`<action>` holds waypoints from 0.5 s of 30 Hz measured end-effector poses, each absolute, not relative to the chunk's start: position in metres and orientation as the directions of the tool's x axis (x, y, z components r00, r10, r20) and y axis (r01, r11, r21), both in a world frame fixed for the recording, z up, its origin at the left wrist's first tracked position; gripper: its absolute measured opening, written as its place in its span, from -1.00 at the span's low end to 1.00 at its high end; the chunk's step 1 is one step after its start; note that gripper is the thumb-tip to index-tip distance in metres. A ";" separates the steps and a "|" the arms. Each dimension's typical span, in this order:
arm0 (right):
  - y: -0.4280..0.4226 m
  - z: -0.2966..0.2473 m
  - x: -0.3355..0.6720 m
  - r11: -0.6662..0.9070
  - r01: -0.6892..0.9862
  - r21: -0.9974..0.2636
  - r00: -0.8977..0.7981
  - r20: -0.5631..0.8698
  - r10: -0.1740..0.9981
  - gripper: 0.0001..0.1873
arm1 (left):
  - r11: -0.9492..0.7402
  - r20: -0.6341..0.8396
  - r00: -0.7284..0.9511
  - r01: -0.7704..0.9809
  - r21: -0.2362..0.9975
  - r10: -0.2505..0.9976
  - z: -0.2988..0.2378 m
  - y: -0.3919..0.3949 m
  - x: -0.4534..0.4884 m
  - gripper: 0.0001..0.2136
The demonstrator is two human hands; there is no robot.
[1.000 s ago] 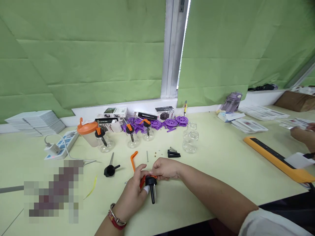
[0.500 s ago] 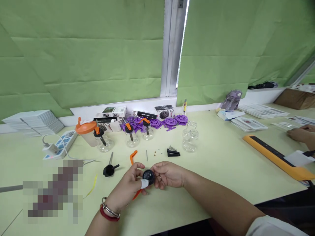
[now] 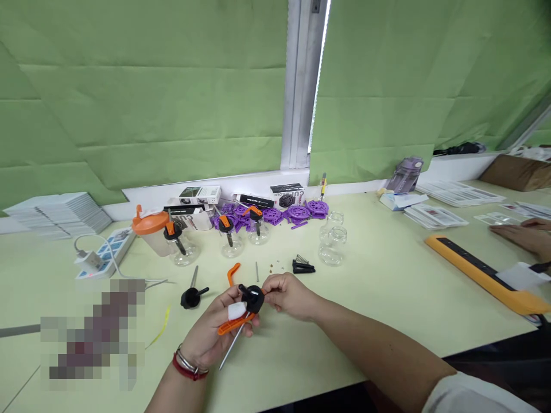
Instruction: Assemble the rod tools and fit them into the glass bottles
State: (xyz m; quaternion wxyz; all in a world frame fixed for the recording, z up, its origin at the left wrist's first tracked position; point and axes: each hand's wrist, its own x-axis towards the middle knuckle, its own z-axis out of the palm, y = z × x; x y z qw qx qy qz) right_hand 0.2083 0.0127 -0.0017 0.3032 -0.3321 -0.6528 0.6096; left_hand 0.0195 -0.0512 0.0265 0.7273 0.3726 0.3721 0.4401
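Note:
My left hand (image 3: 221, 324) is closed round a black dispenser lid (image 3: 255, 299) with an orange lever (image 3: 232, 325) and a thin metal tube (image 3: 230, 350) pointing down toward me. White tape wraps my left thumb. My right hand (image 3: 287, 295) is pinched at the lid's right side, where a bit of orange shows between the fingertips. A similar black lid with a tube (image 3: 191, 297) lies on the left. Beyond my hands lie an orange lever piece (image 3: 233, 273), a metal pin (image 3: 257, 271), tiny bits (image 3: 271, 268) and black parts with a spring (image 3: 303, 264).
Glass jars with black-orange lids (image 3: 231, 246) stand behind, near bare glass jars (image 3: 331, 252), purple plastic parts (image 3: 298, 214) and boxes (image 3: 193, 218). A power strip (image 3: 116, 246) lies left, a yellow-orange bar (image 3: 477, 275) right. Another person's hand (image 3: 519, 235) rests at far right.
The lid has been turned in my left hand, so its stub, orange lever and metal tube now show. My right hand has risen slightly, its fingers drawn into a pinch.

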 end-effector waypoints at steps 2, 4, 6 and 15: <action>0.012 0.005 0.205 0.101 0.118 -0.988 -0.578 0.014 0.816 -0.92 | 0.327 -0.220 0.285 -0.416 0.848 0.933 0.024 -0.051 0.020 -0.73; 0.010 0.010 0.201 0.157 0.176 -0.972 -0.571 0.029 0.821 -0.90 | 0.324 -0.227 0.254 -0.459 0.827 0.940 0.022 -0.052 0.019 -0.73; 0.009 0.012 0.198 0.230 0.221 -0.948 -0.544 0.075 0.836 -0.89 | 0.319 -0.228 0.236 -0.503 0.803 0.945 0.020 -0.052 0.019 -0.75; 0.020 -0.006 0.204 0.299 0.474 -0.828 -0.459 0.057 0.887 -0.84 | 0.210 -0.191 0.107 -0.701 0.682 0.976 0.027 -0.049 0.007 -0.62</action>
